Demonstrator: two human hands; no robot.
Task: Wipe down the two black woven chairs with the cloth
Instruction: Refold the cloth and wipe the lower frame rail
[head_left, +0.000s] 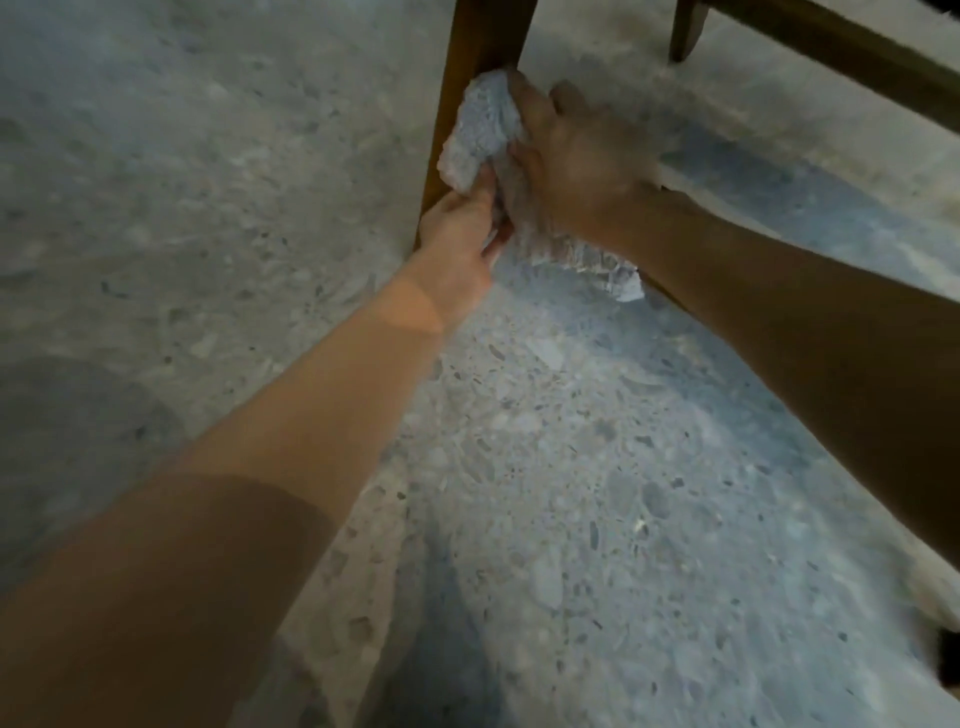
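Right hand (566, 156) clasps the bunched cloth (483, 130) against a chair leg (470, 57). Left hand (457, 228) pinches the cloth's lower end, touching the leg. Judged: leg wipe under way. A far leg (687, 26) is untouched. The woven seats are out of view, so overall progress cannot be told.

Open floor (208, 182) left and below, wood across the top.
A leg (467, 104) stands upper centre, a rail (831, 52) crosses upper right; a gap lies between them.
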